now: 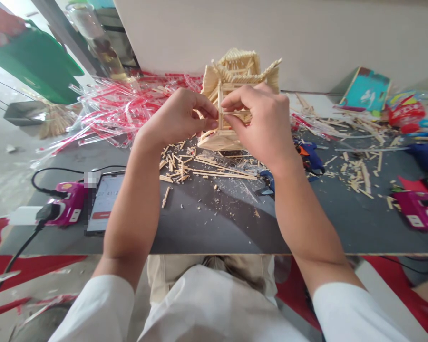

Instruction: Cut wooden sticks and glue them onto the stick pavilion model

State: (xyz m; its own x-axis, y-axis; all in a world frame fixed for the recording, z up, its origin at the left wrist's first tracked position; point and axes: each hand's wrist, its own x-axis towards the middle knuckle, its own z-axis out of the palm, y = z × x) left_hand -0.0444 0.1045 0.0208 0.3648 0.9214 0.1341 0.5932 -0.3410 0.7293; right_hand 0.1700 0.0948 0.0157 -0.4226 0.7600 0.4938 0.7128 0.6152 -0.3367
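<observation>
A small pagoda-like model [239, 66] built of thin wooden sticks, with a ridged, upturned roof, stands at the back of the dark table. My left hand [183, 114] is closed at the model's left side, thumb and fingertips pinched beside an upright post [220, 102]. What lies between these fingertips is too small to tell. From the other side my right hand [264, 118] reaches in, its thumb and forefinger closed about a thin wooden stick [237, 113] that runs level near the post. My right hand hides much of the model's right front.
Cut sticks and crumbs [178, 164] litter the dark table [207, 232]. Red and clear plastic wrappers [117, 107] heap up at back left. A phone [107, 204] and purple power socket [68, 204] lie left; a blue glue gun [311, 156] and another purple socket [415, 209] lie right.
</observation>
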